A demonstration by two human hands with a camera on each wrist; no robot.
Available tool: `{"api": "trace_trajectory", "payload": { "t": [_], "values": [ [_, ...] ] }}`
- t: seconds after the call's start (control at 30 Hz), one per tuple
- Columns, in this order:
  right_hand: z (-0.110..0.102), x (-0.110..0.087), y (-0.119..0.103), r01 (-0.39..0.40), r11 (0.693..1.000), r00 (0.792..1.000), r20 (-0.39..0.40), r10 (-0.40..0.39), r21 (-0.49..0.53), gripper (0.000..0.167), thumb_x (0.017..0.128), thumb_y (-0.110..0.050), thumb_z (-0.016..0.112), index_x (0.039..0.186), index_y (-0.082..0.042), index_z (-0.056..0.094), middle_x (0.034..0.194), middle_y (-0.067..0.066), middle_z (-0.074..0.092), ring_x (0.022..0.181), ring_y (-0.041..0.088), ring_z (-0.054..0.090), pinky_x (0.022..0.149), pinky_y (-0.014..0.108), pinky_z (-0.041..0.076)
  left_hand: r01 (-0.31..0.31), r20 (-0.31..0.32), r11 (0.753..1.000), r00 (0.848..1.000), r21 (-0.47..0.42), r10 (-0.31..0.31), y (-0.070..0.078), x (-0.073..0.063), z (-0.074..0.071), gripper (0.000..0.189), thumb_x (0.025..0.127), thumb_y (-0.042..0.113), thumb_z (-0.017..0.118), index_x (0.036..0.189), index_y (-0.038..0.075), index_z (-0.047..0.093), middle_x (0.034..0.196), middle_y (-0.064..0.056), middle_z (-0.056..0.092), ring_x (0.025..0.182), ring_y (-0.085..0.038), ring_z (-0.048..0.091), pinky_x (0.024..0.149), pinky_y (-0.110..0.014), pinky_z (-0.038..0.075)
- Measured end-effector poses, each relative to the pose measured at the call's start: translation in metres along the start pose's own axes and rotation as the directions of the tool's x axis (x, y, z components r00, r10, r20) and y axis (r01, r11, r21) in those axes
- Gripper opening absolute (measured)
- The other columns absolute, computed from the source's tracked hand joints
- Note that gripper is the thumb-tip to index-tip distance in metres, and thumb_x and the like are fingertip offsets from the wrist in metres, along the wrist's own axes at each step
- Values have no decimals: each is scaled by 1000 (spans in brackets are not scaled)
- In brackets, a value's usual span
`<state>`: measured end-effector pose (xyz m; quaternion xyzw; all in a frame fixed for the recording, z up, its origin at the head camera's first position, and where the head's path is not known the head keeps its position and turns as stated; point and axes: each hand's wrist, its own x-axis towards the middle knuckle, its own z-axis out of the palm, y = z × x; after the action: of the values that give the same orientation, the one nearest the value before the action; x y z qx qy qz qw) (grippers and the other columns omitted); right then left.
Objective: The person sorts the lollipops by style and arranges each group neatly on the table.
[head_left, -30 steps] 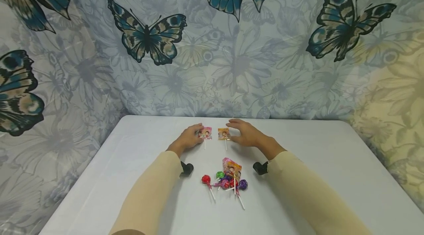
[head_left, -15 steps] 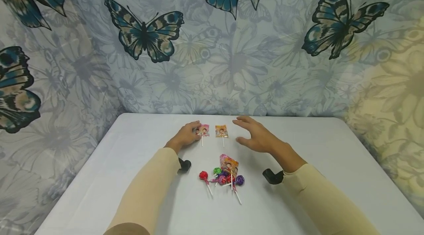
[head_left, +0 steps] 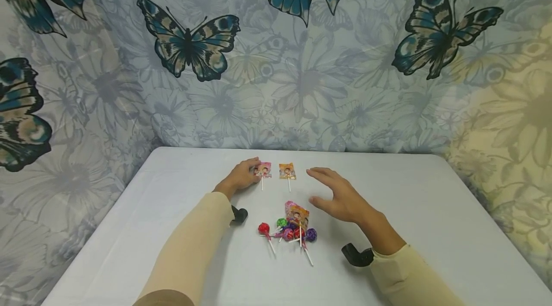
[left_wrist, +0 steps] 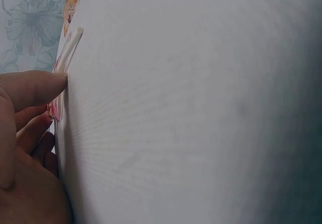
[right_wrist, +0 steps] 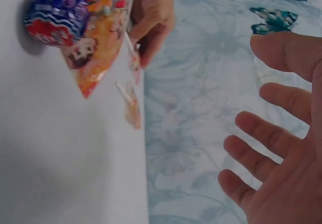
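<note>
My left hand [head_left: 238,176] is at the far side of the table, its thumb and fingertips gripping the left edge of a flat pink-wrapped lollipop [head_left: 265,170]. In the left wrist view the thumb [left_wrist: 43,88] lies against that wrapper, and its white stick [left_wrist: 75,40] points away. Right of it lies a flat orange-wrapped lollipop [head_left: 287,171], untouched. My right hand [head_left: 345,198] hovers right of the candies with its fingers spread and nothing in them. Nearer to me is a pile of lollipops, with a large orange-wrapped one [head_left: 298,216] and a purple ball lollipop [head_left: 311,234].
A red ball lollipop [head_left: 264,228] lies at the pile's left side, and a green one [head_left: 281,222] sits behind. Everything rests on a white table [head_left: 431,210]. Behind its far edge hangs a butterfly-patterned cloth [head_left: 310,105].
My right hand has left the orange-wrapped lollipop and drawn back to the right and toward me, fingers spreading. My left hand stays at the pink one.
</note>
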<state>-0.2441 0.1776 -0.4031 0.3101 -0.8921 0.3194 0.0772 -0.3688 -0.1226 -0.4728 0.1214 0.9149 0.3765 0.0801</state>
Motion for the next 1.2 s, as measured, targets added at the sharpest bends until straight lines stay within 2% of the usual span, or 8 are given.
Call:
{"api": "trace_trajectory", "payload": {
  "t": [0.4,0.63,1.0,1.2],
  "values": [
    [31,-20,16,28,993,999,-20,-26,115,64,81,-18,77,140,-13,52,138,9,50,127,33,43,98,58,36,-23,-7,999,1000,24,23,-2,2,2,58,84,7,71,139,3,51,150,-6,38,140,-27,25,112,-42,17],
    [46,-27,31,59,989,998,-12,-58,137,63,80,-18,79,136,-6,54,135,9,53,125,33,45,98,58,36,-9,-2,1000,1000,16,9,2,1,1,59,85,8,70,140,3,50,151,-6,37,141,-27,24,113,-41,17],
    [53,-28,37,41,993,996,74,-49,110,59,81,-19,78,133,-3,57,132,11,55,123,34,46,100,56,34,9,6,1000,1000,5,-9,-1,2,0,59,86,9,70,141,5,49,152,-4,35,141,-26,23,113,-41,16],
    [55,-27,39,29,993,989,143,-45,116,61,83,-30,76,135,-6,56,133,13,54,126,36,43,103,56,30,18,3,1000,1000,-2,-18,-3,3,1,60,86,9,71,141,6,49,152,-2,35,141,-25,22,113,-41,16]
  ]
}}
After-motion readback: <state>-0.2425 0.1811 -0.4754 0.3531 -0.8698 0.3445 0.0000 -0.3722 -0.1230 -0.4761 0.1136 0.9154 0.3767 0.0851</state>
